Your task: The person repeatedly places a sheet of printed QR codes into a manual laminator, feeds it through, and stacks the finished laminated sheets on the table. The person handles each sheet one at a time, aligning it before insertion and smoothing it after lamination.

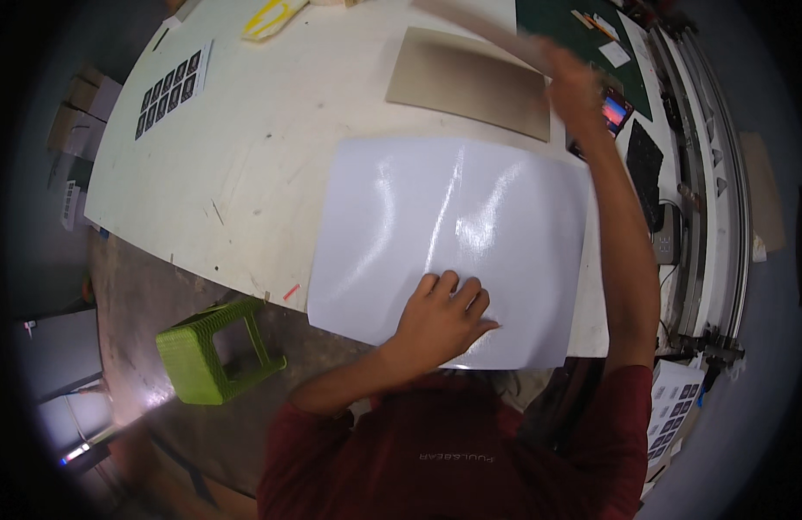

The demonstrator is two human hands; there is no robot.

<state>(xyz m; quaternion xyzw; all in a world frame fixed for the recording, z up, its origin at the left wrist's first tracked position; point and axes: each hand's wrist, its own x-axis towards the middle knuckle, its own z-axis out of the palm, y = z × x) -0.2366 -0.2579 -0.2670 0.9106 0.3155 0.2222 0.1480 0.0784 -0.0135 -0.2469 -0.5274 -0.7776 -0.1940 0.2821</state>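
A large glossy white sheet (375,251) lies at the table's near edge, its surface slightly wavy with bright reflections. My left hand (444,316) rests on the lower middle of this sheet, fingers a little bent and apart, thumb out to the right. Farther off, my right hand (576,91) is closed around one end of a long, flat, brownish strip (483,28), blurred by motion; its far end leaves the top of the view. Under and beside that strip lies a beige board (461,82), flat on the table beyond the white sheet.
A printed sheet (171,91) and a yellow-and-white item (271,19) lie on the white table (245,165). To the right are a phone (616,111), a green cutting mat (548,22) and a metal rail (700,191). A green plastic stool (193,360) stands lower left.
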